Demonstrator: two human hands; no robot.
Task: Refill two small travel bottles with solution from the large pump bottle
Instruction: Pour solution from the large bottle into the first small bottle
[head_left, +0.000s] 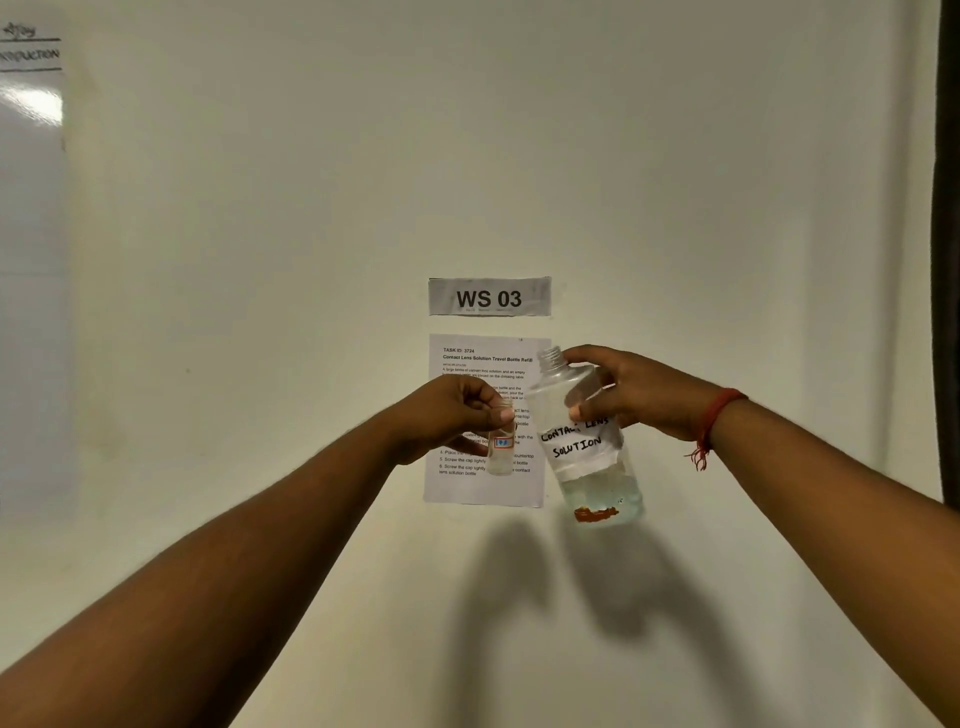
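Left hand (457, 410) pinching small travel bottle (502, 449) hanging below, right hand (631, 395) gripping tilted large bottle (584, 441) alongside

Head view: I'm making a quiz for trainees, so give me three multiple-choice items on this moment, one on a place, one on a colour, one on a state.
1. Where is the "WS 03" sign?
A. On the wall, above the instruction sheet
B. Below the instruction sheet
C. On the large bottle

2. What colour is the thread on the right wrist?
A. Blue
B. Red
C. Green

3. What state is the neck of the large bottle labelled "Contact Lens Solution" in?
A. Closed by a pump
B. Closed by a cap
C. Open, nothing on it

Answers:
1 A: the sign hangs just over the instruction sheet.
2 B: the red thread circles the wrist behind the right hand.
3 C: the large bottle shows bare threads at its neck, while the left hand holds the small travel bottle.
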